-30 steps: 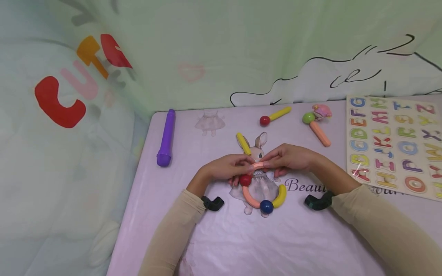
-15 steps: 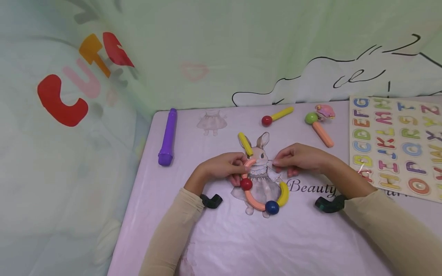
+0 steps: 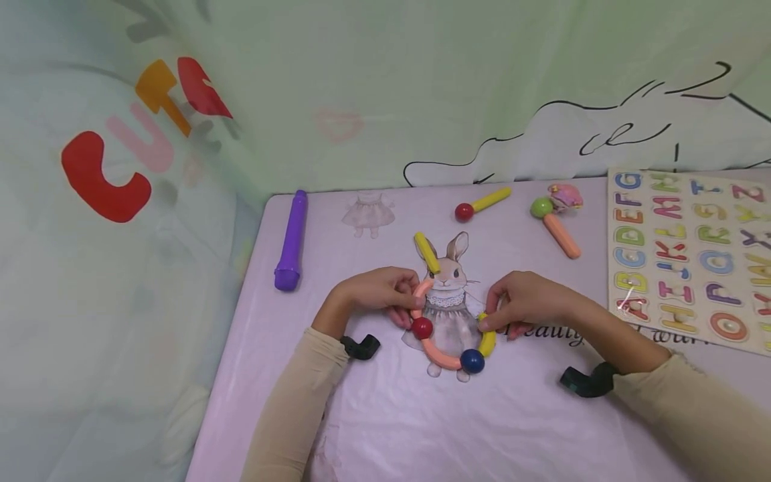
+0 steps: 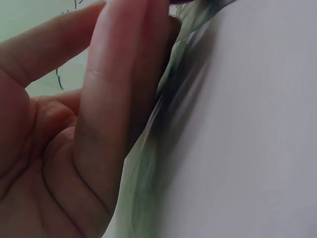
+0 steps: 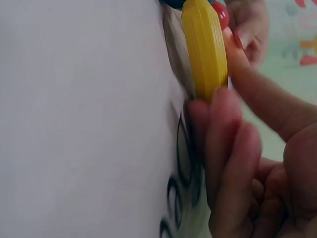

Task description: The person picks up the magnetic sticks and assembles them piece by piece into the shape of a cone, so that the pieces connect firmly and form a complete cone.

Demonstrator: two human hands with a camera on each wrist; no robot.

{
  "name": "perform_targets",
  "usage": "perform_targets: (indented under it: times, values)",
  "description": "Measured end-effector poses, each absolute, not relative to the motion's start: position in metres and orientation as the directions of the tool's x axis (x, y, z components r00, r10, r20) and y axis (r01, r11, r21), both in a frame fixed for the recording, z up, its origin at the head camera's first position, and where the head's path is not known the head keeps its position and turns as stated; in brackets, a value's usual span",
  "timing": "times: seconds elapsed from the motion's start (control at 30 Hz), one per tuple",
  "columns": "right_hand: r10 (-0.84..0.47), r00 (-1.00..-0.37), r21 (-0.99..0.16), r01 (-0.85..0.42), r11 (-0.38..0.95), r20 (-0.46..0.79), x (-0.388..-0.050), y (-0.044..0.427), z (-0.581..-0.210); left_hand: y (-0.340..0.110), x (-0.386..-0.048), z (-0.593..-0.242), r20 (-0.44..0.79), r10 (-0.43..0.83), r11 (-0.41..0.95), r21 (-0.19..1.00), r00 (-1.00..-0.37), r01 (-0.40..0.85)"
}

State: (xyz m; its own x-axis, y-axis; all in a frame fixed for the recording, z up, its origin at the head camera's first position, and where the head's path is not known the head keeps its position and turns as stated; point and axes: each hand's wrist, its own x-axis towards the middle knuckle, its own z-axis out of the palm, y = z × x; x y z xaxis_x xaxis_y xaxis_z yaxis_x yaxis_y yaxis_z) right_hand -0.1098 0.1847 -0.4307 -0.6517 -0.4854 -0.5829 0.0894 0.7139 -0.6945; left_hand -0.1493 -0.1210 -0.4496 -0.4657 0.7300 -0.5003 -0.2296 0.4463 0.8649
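Observation:
A string of joined toy pieces curves over the printed rabbit. It runs from an upper orange curved rod through a red ball, a lower orange curved rod and a blue ball to a yellow curved rod. My left hand pinches the upper orange rod; the left wrist view shows only fingers against the tablecloth. With thumb and fingers, my right hand pinches the free end of the yellow rod, seen close up in the right wrist view.
A loose yellow stick lies just above. Behind are a yellow stick with a red ball, an orange stick with a green ball and a pink figure. A purple toy microphone lies left, an alphabet board right.
My right hand let go of the upper orange rod, drew away right, then came down and took hold of the yellow curved rod. My left hand kept its grip and shifted slightly left.

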Motion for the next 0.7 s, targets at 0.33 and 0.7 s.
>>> perform_targets:
  times: [0.33,0.7]
  values:
    - [-0.490,-0.748,-0.656,-0.098,0.749,-0.447,-0.113,0.165,-0.426,-0.122,-0.148,-0.454,-0.517,0.754,0.434,0.855,-0.406,-0.283]
    - [-0.437,-0.813,-0.682,-0.069,0.728,-0.384,-0.133,0.162,-0.429,-0.113,-0.146,-0.455,-0.521,0.718,0.442,0.854,-0.461,-0.275]
